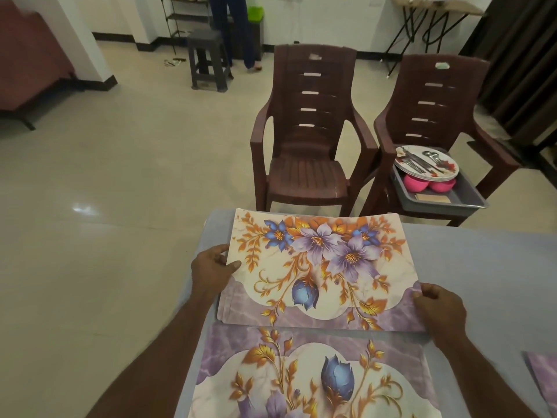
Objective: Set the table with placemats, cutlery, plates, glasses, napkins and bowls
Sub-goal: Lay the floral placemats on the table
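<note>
You are holding a small stack of placemats (316, 267) over the far left corner of the tabletop (482, 267), with several edges fanned out at its near left corner. Your left hand (211, 270) is pinching the stack's left edge, thumb on top and fingers underneath. Your right hand (440, 306) is gripping the near right corner, thumb on the purple border and fingers curled under.

One placemat (313, 375) is already lying flat at the near edge of the tabletop, directly below the stack, and the corner of another mat (542, 375) is showing at the right edge of the view.

To do this step well:

1. Separate only the top mat. Slide it with your left thumb while the fingers beneath are restraining the rest.
2. Keep its long edge parallel to the far edge of the tabletop, and leave a gap from the mat already laid.
3. Lower it flat; these mats appear thin and slick, so they are likely to slip against each other.

The plates (426, 164), cutlery (422, 159) and pink bowls (429, 182) are waiting in a grey tray (470, 197) on the right-hand chair (434, 116) beyond the far edge.
</note>
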